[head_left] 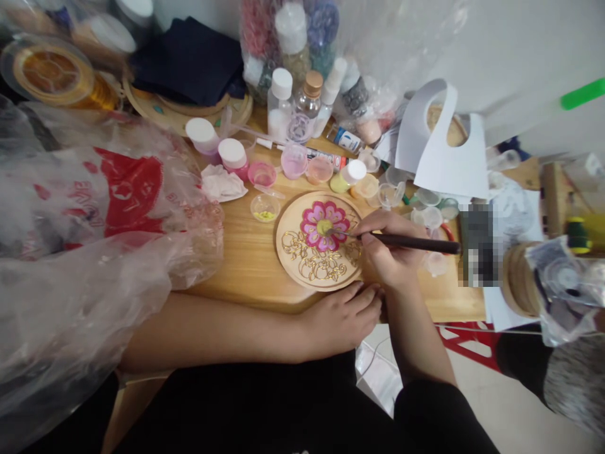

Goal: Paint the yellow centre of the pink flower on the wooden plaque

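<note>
A round wooden disc point(302, 265) lies on the wooden table point(246, 258), with gold outlines and a pink flower point(325, 225) with a yellow centre painted on it. My right hand point(385, 249) pinches a dark-handled paintbrush point(411, 242) whose tip rests at the flower's centre. At the table's front edge, just below the disc, my left hand point(343, 318) lies flat with its fingers together and stretched out, touching the disc's near rim and holding nothing.
Small cups of pink, orange and yellow paint point(293, 161) stand behind the disc, with bottles point(281, 101), a crumpled tissue point(222, 184) and white card point(442, 151). A big clear plastic bag with red print point(94, 221) fills the left. Clear cups and clutter crowd the right.
</note>
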The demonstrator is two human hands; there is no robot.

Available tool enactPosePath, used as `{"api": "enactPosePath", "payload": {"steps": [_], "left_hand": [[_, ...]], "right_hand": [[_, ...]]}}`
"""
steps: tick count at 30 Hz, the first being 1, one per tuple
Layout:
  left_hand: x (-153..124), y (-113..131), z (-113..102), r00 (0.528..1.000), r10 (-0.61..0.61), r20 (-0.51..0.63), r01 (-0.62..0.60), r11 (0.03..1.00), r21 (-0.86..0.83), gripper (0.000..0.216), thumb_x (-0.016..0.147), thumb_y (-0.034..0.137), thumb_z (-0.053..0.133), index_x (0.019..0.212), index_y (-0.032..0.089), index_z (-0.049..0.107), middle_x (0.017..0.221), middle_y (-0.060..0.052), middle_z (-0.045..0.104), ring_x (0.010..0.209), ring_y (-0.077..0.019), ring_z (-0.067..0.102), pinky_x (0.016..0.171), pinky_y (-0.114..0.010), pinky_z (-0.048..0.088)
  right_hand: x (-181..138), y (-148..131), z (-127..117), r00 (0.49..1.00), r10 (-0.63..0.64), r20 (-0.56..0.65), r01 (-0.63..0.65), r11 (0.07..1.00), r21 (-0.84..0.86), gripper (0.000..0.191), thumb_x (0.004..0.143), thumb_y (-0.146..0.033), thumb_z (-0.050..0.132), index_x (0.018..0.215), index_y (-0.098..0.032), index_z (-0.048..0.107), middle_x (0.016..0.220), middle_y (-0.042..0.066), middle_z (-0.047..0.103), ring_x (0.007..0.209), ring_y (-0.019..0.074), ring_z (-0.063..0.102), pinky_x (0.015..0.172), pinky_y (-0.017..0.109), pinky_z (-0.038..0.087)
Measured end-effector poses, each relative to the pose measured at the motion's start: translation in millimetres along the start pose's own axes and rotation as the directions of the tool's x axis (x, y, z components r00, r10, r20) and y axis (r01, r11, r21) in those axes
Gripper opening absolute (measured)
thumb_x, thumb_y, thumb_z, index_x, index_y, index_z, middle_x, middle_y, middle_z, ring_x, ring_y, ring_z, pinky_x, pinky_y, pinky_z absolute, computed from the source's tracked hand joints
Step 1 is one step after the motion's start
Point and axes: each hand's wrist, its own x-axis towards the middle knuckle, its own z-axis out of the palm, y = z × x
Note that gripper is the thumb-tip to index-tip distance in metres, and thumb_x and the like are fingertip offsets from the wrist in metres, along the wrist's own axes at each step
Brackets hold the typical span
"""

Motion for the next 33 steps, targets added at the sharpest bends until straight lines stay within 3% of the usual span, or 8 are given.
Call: {"api": "enactPosePath", "payload": {"steps": [33], "left_hand": [[0.1,1.0,1.7,0.999,-0.017,-0.029,0.017,1.0,-0.006,0.035,0.097,0.021,0.041,0.121,0.009,0.064,0.129,-0.011,0.064,0.121,-0.0219,0.058,0.108,-0.037,0.041]], "right_hand": [[-2.2,2.0,-1.6,0.999,0.009,-0.037,-0.011,0.998,-0.055,0.016,0.074,-0.012,0.056,0.072,-0.022,0.068,0.065,-0.002,0.066,0.056,0.0123,0.058,0.052,0.027,0.046]]}}
